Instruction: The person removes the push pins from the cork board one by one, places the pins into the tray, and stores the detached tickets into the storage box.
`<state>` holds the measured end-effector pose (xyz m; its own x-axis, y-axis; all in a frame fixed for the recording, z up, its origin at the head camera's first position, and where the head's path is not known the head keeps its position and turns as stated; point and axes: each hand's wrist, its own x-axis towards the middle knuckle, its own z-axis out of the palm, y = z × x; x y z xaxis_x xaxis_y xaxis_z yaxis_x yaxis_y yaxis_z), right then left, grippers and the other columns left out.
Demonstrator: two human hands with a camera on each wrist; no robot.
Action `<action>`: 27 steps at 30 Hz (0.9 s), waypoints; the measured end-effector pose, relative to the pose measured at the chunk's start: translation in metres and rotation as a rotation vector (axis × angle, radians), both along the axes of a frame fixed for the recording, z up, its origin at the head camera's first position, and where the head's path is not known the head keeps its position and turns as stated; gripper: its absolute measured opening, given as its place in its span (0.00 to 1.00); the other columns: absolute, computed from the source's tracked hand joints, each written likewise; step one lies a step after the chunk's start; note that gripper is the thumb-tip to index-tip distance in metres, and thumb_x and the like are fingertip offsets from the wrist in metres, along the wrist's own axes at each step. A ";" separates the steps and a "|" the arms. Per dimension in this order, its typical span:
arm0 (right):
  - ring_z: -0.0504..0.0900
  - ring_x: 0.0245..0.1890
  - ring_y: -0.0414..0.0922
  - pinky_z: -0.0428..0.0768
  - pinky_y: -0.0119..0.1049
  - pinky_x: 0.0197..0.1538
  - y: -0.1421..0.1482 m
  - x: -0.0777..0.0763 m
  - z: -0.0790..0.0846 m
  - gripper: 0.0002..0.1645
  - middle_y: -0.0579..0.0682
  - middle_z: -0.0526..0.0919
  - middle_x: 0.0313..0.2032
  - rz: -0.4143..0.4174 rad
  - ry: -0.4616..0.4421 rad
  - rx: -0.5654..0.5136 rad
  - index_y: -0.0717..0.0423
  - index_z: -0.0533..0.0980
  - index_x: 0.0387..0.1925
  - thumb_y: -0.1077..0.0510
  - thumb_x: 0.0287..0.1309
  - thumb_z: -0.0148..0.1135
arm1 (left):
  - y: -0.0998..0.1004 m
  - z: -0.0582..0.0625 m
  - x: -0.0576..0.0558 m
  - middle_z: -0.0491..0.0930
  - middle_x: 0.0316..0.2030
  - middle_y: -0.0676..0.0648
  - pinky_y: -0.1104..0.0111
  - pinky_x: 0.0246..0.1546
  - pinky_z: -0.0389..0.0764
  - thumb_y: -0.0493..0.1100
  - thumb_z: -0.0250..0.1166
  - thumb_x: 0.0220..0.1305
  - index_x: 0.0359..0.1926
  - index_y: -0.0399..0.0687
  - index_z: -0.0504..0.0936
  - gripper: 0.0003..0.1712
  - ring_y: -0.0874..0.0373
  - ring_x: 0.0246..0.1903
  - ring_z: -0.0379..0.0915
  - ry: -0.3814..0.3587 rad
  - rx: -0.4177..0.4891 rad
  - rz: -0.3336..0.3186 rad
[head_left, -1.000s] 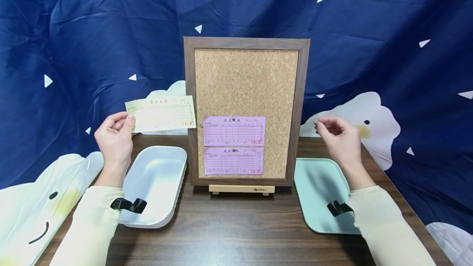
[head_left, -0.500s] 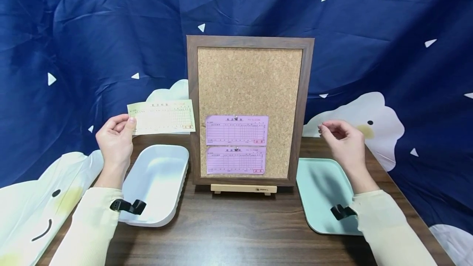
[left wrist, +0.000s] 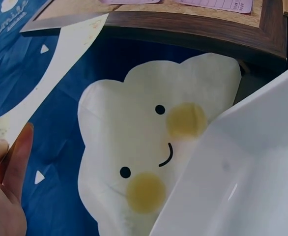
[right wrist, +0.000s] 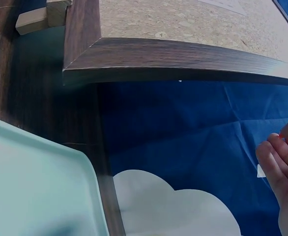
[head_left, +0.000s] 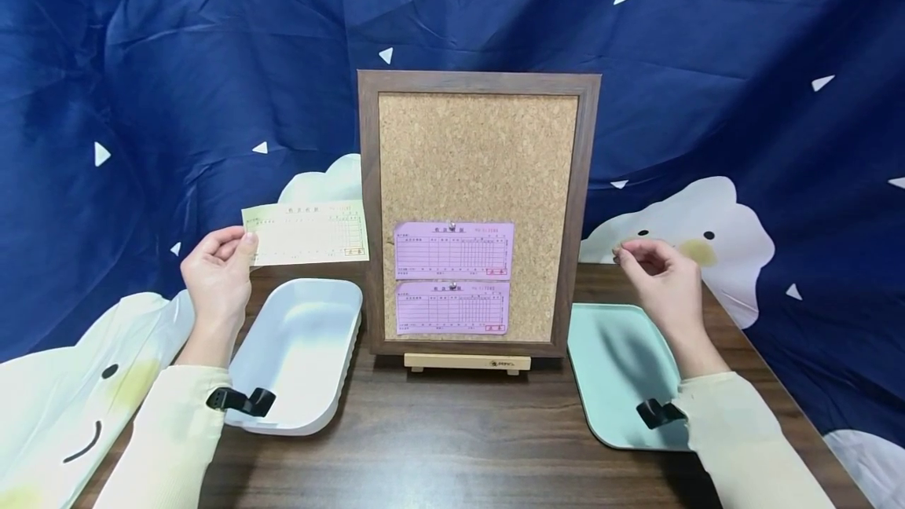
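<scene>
Remotely, I am holding a green slip [head_left: 305, 236] just beside the corkboard [head_left: 481, 155], fingers of the left hand [head_left: 221, 277] pinching the slip's left edge; fingers of the right hand [head_left: 666, 283] are pinching a tiny item [head_left: 617, 255], too small to identify.

A creased blue cloth [head_left: 470, 6] with white clouds [head_left: 738, 254] hangs behind a brown, apparently wooden table [head_left: 452, 438].
</scene>
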<state>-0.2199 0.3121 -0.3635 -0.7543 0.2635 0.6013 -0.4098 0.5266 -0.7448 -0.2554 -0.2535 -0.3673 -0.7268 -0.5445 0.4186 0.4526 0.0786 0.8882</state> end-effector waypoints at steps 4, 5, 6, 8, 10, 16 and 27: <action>0.84 0.34 0.20 0.80 0.13 0.41 0.001 0.000 -0.003 0.07 0.22 0.86 0.33 -0.005 -0.010 0.000 0.71 0.86 0.42 0.69 0.66 0.70 | -0.003 -0.001 0.002 0.88 0.24 0.63 0.83 0.26 0.77 0.29 0.73 0.66 0.35 0.52 0.89 0.11 0.72 0.22 0.79 -0.007 0.005 -0.004; 0.84 0.34 0.20 0.80 0.13 0.41 0.002 0.000 -0.003 0.07 0.22 0.86 0.33 -0.005 -0.017 -0.007 0.72 0.86 0.43 0.69 0.66 0.70 | -0.004 -0.001 0.002 0.88 0.24 0.63 0.83 0.26 0.78 0.29 0.73 0.66 0.35 0.52 0.89 0.11 0.72 0.22 0.79 -0.011 0.003 -0.006; 0.85 0.34 0.20 0.80 0.13 0.41 0.002 0.001 -0.003 0.08 0.22 0.86 0.33 -0.003 -0.023 -0.013 0.72 0.86 0.43 0.69 0.66 0.70 | -0.005 -0.001 0.003 0.88 0.24 0.63 0.83 0.26 0.78 0.30 0.73 0.66 0.35 0.52 0.89 0.11 0.72 0.22 0.79 -0.014 0.000 -0.005; 0.85 0.34 0.20 0.80 0.13 0.41 0.003 0.001 -0.004 0.09 0.19 0.85 0.33 -0.002 -0.036 -0.020 0.73 0.86 0.45 0.68 0.67 0.70 | -0.006 -0.001 0.003 0.88 0.24 0.63 0.83 0.26 0.78 0.30 0.73 0.66 0.35 0.52 0.89 0.11 0.72 0.22 0.80 -0.021 0.001 -0.009; 0.85 0.34 0.20 0.80 0.13 0.41 0.005 0.001 -0.005 0.10 0.18 0.85 0.33 -0.009 -0.049 -0.019 0.73 0.86 0.45 0.68 0.67 0.70 | -0.007 -0.001 0.004 0.88 0.24 0.63 0.82 0.26 0.78 0.30 0.73 0.66 0.35 0.51 0.89 0.10 0.73 0.22 0.80 -0.028 -0.001 -0.011; 0.84 0.34 0.20 0.79 0.13 0.40 0.008 0.003 -0.010 0.10 0.17 0.84 0.32 -0.026 -0.083 0.006 0.72 0.86 0.45 0.66 0.66 0.72 | -0.010 -0.004 0.005 0.88 0.23 0.62 0.82 0.24 0.76 0.29 0.73 0.66 0.34 0.51 0.89 0.11 0.72 0.21 0.79 -0.037 0.008 -0.017; 0.82 0.31 0.18 0.78 0.13 0.37 0.013 0.003 -0.021 0.09 0.17 0.83 0.29 -0.043 -0.123 -0.016 0.70 0.87 0.44 0.66 0.65 0.73 | -0.016 -0.010 0.006 0.88 0.23 0.62 0.83 0.24 0.75 0.30 0.73 0.66 0.36 0.49 0.89 0.09 0.72 0.21 0.79 -0.091 0.020 -0.038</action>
<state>-0.2169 0.3254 -0.3849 -0.8101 0.3056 0.5003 -0.2921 0.5296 -0.7964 -0.2493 -0.2691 -0.3772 -0.7817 -0.5236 0.3387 0.3720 0.0444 0.9272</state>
